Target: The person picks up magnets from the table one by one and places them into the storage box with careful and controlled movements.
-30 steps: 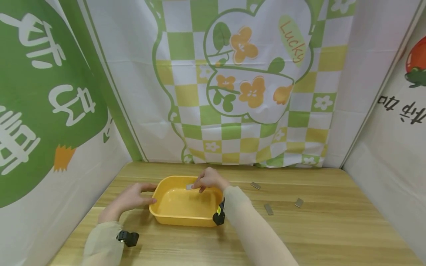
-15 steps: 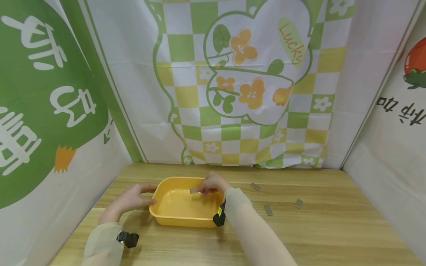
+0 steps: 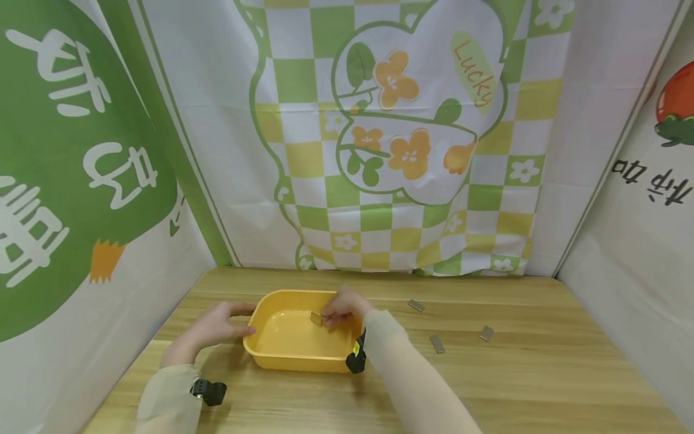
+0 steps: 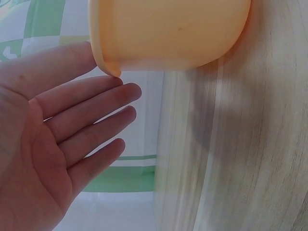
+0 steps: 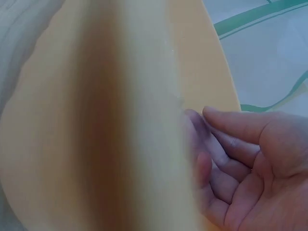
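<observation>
A yellow plastic basin (image 3: 300, 363) stands on the wooden table. At its left end my left hand (image 3: 214, 324) touches the rim with thumb and forefinger; the left wrist view shows this hand (image 4: 62, 130) with fingers extended, beside the basin wall (image 4: 168, 33). Inside the basin, toward its right back part, my right hand (image 3: 344, 306) pinches a small flat rectangular metal piece (image 3: 316, 318), low near the floor. In the right wrist view the blurred rim covers the piece, and my right hand (image 5: 245, 163) shows thumb and forefinger close together.
To the right of the basin lie three more flat metal pieces: one at the back (image 3: 416, 305), one nearer (image 3: 437, 343) and one farther right (image 3: 487, 333). Printed cloth (image 3: 390, 235) hangs behind the table, with walls on both sides.
My right hand has lowered from rim height into the basin, carrying the small metal piece down and slightly right. The left hand has stayed at the basin's left end.
</observation>
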`<state>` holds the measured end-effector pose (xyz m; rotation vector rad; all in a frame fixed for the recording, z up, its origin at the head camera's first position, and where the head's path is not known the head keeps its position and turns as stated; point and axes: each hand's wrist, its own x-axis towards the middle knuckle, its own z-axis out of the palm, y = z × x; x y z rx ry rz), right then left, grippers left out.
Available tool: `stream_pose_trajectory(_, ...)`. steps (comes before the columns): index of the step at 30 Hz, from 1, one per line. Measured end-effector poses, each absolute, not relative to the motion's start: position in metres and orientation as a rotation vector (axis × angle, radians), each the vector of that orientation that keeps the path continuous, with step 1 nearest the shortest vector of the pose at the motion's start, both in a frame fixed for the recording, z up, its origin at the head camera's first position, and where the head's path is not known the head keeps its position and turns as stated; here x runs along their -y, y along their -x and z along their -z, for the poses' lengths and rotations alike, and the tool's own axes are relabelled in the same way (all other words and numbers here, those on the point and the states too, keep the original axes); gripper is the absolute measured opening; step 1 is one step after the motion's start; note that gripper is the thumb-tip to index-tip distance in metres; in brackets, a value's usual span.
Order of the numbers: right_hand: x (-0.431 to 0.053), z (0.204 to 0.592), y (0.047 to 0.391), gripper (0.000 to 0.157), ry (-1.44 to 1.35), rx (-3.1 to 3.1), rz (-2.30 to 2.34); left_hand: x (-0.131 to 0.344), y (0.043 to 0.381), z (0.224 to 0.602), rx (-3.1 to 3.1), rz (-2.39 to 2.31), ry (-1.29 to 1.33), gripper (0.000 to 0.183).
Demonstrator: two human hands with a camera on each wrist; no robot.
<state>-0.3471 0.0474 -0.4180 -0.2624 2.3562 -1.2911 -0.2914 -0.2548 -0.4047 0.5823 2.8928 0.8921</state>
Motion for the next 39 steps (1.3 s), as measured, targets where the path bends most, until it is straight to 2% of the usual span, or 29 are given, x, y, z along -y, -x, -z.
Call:
stream_pose_trajectory(14, -0.056, 0.401, 0.343, 0.023, 0.309, -2.356, 1.245, 0.255, 0.291, 0.404, -2.883, -0.892, -0.567, 0.058)
stream_pose_trajectory(25, -0.063, 0.399, 0.345, 0.029, 0.359, -2.362, 1.259, 0.254, 0.291, 0.406, -2.909, -0.883, -0.583, 0.055)
stream_pose_trajectory(31, -0.069, 0.399, 0.345, 0.028, 0.357, -2.355, 1.331, 0.253, 0.289, 0.404, -2.902, -0.89, -0.584, 0.055)
stream_pose_trajectory(39, -0.077, 0.401, 0.344, 0.03, 0.471, -2.387, 1.32, 0.253, 0.289, 0.404, -2.898, -0.888, -0.585, 0.055)
